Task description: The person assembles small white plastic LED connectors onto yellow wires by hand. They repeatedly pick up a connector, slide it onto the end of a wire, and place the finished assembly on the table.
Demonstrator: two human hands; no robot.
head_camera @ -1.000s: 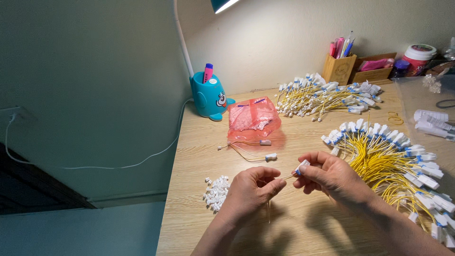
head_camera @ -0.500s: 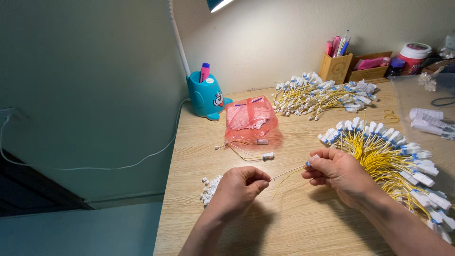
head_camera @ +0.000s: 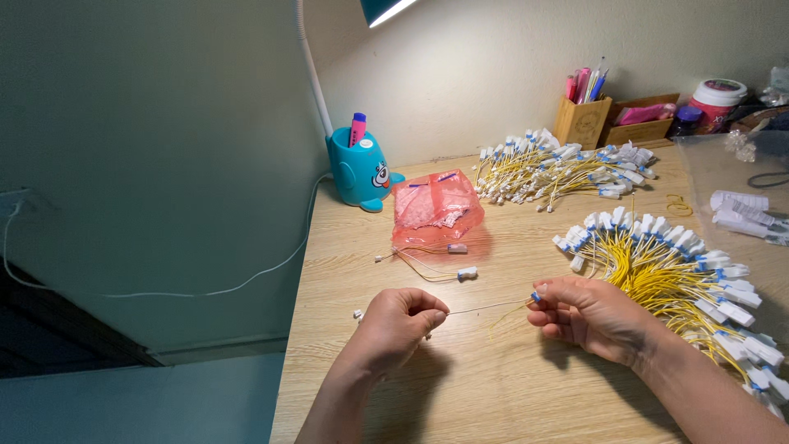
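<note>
Left hand: The left hand (head_camera: 394, 322) rests low on the wooden desk (head_camera: 509, 395), fingers curled together and pinched on one end of a thin yellow cable (head_camera: 485, 307).
Small parts: A few tiny white pieces (head_camera: 358, 314) peek out just beside that hand; most of the heap is hidden behind it.
Cable: The yellow cable runs taut between the 2 hands, just above the desk, held straight by a grip at each end.
Right hand: The right hand (head_camera: 588, 316) pinches the other end, fingers clamped at a small blue-and-white connector (head_camera: 536, 297); slack wire loops beneath the palm.
Loose cables: 2 or 3 spare cables with white plugs (head_camera: 427, 265) lie near the front edge of a pink mesh bag (head_camera: 436, 207), well apart from both hands.
Left background: A teal cartoon pen holder (head_camera: 360, 171) with a pink marker stands by the white lamp stem (head_camera: 315, 74) at the wall.
Far bundle: A fanned pile of yellow cables (head_camera: 559, 168) lies beyond the bag.
Near bundle: A second, larger bundle (head_camera: 666, 267) spreads just beside the right wrist, its connectors fanned outward, crowding that side of the working space.
Back right: A wooden pencil box (head_camera: 612, 123) and a pink-lidded jar (head_camera: 717, 100) line the wall; white rolled items (head_camera: 744, 215) lie at the desk's right edge.
</note>
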